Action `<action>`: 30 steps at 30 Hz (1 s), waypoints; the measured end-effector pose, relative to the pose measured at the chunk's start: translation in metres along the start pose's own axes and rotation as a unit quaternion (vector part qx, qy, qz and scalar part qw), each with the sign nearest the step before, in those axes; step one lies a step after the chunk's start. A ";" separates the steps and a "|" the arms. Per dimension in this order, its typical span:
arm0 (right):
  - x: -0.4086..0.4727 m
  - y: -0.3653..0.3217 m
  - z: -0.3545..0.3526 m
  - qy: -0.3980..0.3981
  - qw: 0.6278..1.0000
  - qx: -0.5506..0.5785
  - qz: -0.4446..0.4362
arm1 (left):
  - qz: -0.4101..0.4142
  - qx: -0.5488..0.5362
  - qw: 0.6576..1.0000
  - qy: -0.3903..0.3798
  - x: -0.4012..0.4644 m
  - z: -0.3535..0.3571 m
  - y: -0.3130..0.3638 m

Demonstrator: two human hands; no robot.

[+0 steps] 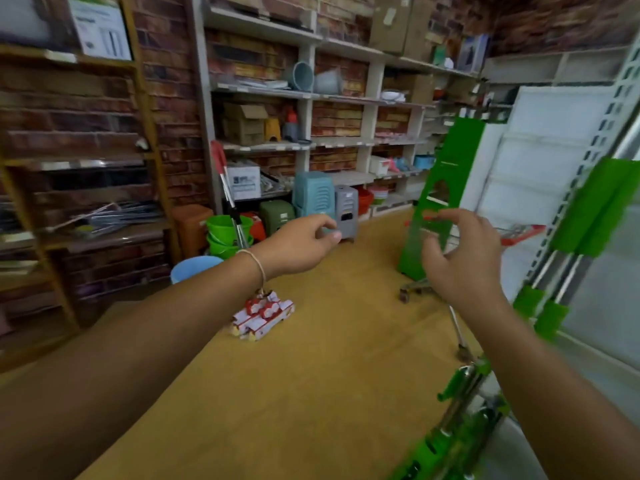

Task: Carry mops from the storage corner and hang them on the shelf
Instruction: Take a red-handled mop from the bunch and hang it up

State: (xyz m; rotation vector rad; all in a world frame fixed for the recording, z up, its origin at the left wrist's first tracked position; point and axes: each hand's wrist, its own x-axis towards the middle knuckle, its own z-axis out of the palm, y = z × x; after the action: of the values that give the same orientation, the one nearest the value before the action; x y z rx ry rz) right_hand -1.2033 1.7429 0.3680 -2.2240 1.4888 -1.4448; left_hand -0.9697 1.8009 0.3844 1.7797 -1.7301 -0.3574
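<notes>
Across the yellow floor point(311, 393), one red-handled mop point(228, 199) leans in the corner – long axis near upright, grip tipped up-left, head among green buckets point(225, 233). Left hand point(301, 244) and right hand point(464, 258) hover – fingers loosely curled, holding nothing.

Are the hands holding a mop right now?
No. The left hand and right hand are both in the air with loosely curled fingers, holding nothing. The red-handled mop leans far off, untouched.
</notes>
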 end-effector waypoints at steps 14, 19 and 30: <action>0.021 -0.121 0.180 -0.198 0.977 0.039 -0.072 | -0.155 0.052 0.983 0.087 -0.031 -0.111 -0.187; 0.044 -0.143 0.239 -0.237 0.965 0.066 -0.093 | -0.178 0.089 0.975 0.100 -0.010 -0.126 -0.225; 0.165 -0.122 0.367 -0.303 0.944 0.045 -0.120 | -0.186 0.117 0.973 0.076 0.154 -0.144 -0.283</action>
State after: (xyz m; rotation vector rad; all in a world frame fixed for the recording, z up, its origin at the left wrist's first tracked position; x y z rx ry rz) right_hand -0.8377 1.5366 0.3398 -2.5270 0.9573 -0.7230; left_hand -0.6423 1.6721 0.3612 2.2456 -1.3736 -0.1690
